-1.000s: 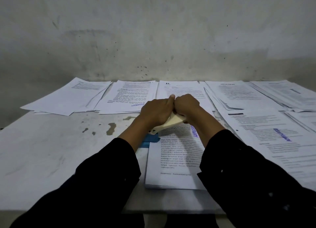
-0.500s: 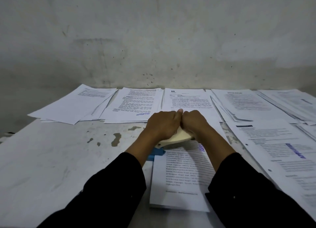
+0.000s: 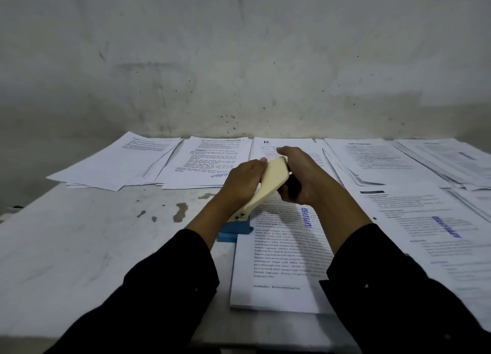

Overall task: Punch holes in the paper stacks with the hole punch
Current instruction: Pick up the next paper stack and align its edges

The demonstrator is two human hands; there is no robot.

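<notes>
Up has come the cream lever (image 3: 273, 183) of the hole punch, which half a second ago lay low under both fists. Left hand (image 3: 243, 185) curls around the lever's left side. Right hand (image 3: 299, 177) rests loose and relaxed on its right side. Its blue base (image 3: 235, 230) sits at the paper stack's (image 3: 281, 263) ten o'clock corner on the table (image 3: 93, 247).

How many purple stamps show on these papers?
3: one on the paper stack under the hole punch, one on the back-row sheet left of the hands, one on the right sheet. Others may be hidden.
</notes>
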